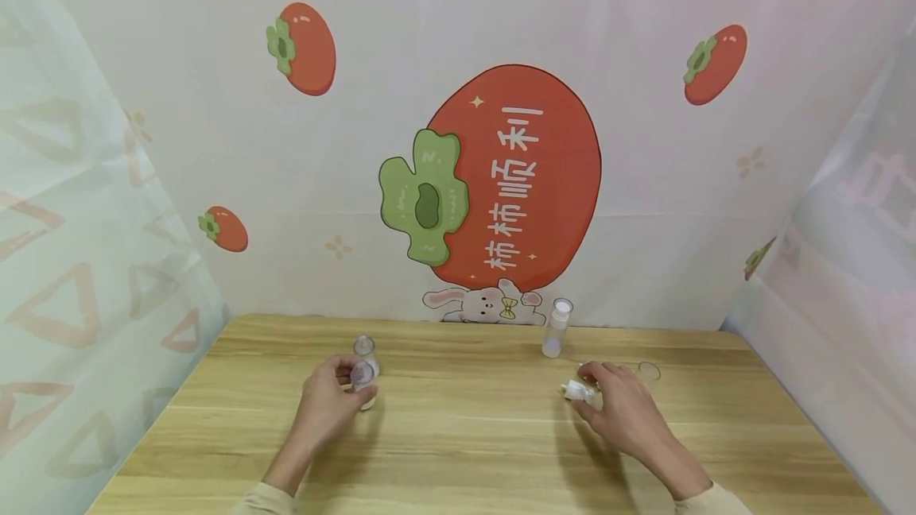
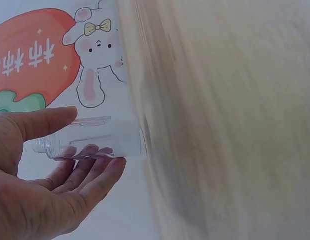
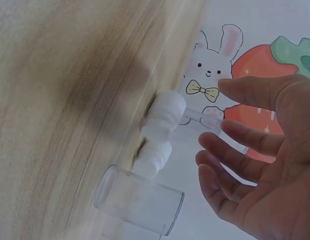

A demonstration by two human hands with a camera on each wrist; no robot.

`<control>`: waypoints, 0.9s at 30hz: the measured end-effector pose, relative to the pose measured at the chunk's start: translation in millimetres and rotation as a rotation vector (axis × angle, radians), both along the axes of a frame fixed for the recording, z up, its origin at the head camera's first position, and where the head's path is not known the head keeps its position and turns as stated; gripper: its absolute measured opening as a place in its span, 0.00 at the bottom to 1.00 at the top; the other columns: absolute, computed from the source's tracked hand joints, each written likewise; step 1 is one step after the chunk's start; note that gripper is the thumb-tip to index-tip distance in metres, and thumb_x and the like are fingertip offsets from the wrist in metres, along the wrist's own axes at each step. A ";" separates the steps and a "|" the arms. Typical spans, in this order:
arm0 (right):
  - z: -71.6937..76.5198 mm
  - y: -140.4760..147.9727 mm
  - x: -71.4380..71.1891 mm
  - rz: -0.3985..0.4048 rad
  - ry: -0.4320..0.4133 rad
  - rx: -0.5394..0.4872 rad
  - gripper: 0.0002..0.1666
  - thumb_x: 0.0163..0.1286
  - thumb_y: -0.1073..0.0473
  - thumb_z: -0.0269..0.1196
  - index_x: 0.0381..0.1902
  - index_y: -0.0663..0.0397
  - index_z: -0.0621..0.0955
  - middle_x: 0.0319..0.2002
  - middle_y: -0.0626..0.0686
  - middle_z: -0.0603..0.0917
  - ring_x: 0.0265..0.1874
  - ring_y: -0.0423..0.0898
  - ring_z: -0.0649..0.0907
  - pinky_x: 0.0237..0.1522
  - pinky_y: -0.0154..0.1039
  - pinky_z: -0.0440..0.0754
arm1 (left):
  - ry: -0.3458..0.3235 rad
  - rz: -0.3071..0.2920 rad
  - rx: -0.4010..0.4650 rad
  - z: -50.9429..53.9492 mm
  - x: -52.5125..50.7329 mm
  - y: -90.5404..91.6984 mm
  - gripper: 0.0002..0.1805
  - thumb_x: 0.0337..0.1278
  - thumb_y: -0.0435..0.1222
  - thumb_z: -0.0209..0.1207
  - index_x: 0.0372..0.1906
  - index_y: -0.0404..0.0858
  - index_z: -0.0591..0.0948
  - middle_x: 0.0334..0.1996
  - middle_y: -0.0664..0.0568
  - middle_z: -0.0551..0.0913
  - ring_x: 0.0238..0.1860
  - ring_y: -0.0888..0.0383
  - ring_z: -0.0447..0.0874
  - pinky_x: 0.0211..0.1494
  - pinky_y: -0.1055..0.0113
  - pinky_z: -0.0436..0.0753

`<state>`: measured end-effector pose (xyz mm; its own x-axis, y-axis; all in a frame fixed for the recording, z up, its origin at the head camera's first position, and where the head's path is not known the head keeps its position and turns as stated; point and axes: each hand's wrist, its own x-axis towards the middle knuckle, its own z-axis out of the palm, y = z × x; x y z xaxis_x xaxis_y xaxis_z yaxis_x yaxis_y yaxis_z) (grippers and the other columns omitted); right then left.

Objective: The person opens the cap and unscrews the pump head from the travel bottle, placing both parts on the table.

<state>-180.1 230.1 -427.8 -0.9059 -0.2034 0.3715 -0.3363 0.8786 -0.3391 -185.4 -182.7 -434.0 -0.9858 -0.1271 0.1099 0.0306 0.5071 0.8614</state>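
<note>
My left hand [image 1: 329, 400] holds a clear bottle [image 2: 102, 137] upright on the table, thumb on one side and curled fingers on the other. The left wrist view shows its uncapped, threaded neck. Just behind it stands another clear bottle [image 1: 365, 346], partly hidden. My right hand [image 1: 626, 412] hovers with loosely bent fingers beside a white pump head [image 3: 165, 115], with a visible gap between them. A second white pump head [image 3: 154, 159] sits close by, mostly covered by the hand in the head view. Next to these is a clear cylindrical cap [image 3: 140, 200].
Toward the back right of the wooden table [image 1: 458, 420] stands a clear bottle with a white top [image 1: 557, 331]. A printed cloth [image 1: 343, 141] with persimmons and a rabbit hangs behind the table's far edge, and more cloth hangs on both sides.
</note>
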 end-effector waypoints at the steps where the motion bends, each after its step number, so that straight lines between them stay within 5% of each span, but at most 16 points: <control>1: 0.1 -0.2 -0.1 0.000 -0.004 -0.002 0.23 0.53 0.60 0.79 0.45 0.58 0.84 0.40 0.54 0.86 0.43 0.53 0.82 0.47 0.53 0.80 | -0.002 0.003 0.001 -0.5 -0.1 -0.6 0.26 0.47 0.25 0.72 0.53 0.21 0.76 0.46 0.32 0.83 0.50 0.38 0.83 0.48 0.59 0.87; 27: 3.9 -2.5 -3.0 -0.003 -0.068 -0.004 0.23 0.54 0.60 0.78 0.46 0.57 0.83 0.39 0.53 0.84 0.40 0.49 0.81 0.44 0.50 0.80 | -0.040 0.020 -0.019 -6.9 -4.0 -5.7 0.27 0.51 0.28 0.72 0.53 0.22 0.74 0.48 0.29 0.81 0.50 0.34 0.83 0.49 0.53 0.86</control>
<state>-183.1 227.6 -424.0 -0.9297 -0.1990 0.3101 -0.3096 0.8780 -0.3650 -189.4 -188.4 -440.9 -0.9868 -0.1449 0.0725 -0.0142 0.5234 0.8520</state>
